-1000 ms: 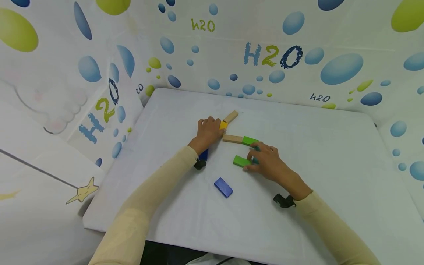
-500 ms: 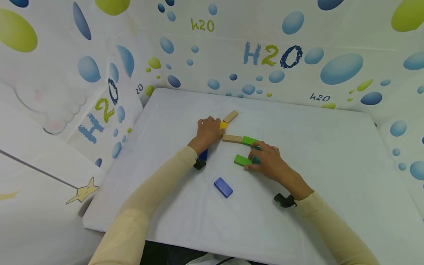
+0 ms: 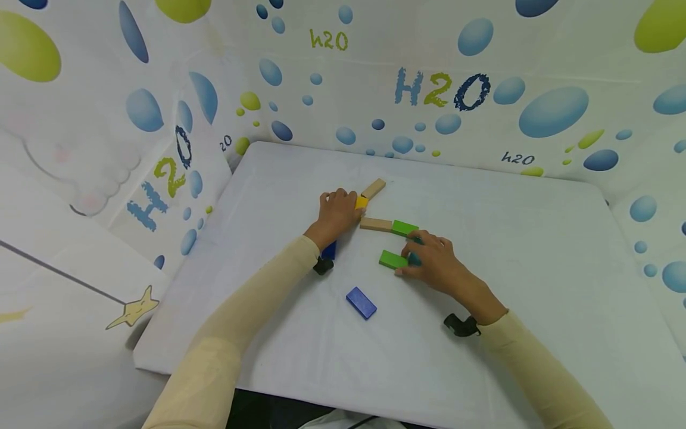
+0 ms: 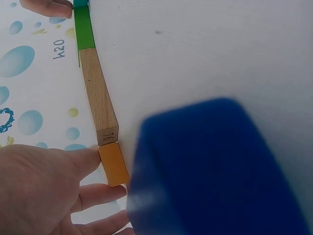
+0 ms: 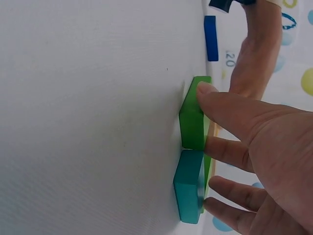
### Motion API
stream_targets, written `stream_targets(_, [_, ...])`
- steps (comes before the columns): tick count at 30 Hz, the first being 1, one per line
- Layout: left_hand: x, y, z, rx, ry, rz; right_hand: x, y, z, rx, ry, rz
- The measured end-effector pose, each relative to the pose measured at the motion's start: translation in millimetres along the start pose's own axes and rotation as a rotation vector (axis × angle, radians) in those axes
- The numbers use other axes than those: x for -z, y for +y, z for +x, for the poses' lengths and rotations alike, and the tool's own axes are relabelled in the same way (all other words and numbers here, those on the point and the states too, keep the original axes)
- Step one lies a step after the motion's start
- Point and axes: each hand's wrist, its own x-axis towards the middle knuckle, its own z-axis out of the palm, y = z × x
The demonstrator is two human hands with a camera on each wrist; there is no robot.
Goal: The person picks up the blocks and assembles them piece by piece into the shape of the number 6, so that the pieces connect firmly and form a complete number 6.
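Observation:
My left hand (image 3: 336, 217) pinches an orange-yellow block (image 4: 114, 164) between thumb and index finger. A wooden block (image 3: 376, 224) stands at that block's end in the left wrist view, with a green block (image 3: 403, 227) beyond it. My right hand (image 3: 434, 259) grips a nearer green block (image 3: 392, 260), thumb on one side and index finger on the other. End to end with this block is a teal block (image 5: 190, 181), mostly behind the fingers in the head view. More teal shows by the farther green block, partly hidden.
Another wooden block (image 3: 374, 189) lies slanted behind the orange-yellow one. A blue block (image 3: 361, 303) lies nearer the front of the white-covered table (image 3: 300, 357). A second blue block (image 3: 329, 251) sits under the left wrist, close to its camera. Printed curtains border the table.
The nearer green block has shifted slightly to the right with my right hand, mostly in the first half second. My left hand has stayed in place.

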Motion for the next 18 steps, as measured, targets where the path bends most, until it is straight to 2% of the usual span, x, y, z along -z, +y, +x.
stream_targets(10, [-2.4,-1.3,2.2,0.006,-0.008,0.006,0.1,-6.8,-2.3,0.012,0.06,-0.061])
stream_targets(15, [-1.3,-0.8,1.7,0.005,-0.013,0.006,2.6,-22.5,-6.1,0.036,0.067,-0.056])
stream_targets(18, [-0.5,-0.9,1.3,0.005,-0.013,0.005,-1.3,-38.1,-11.5,0.083,0.087,-0.078])
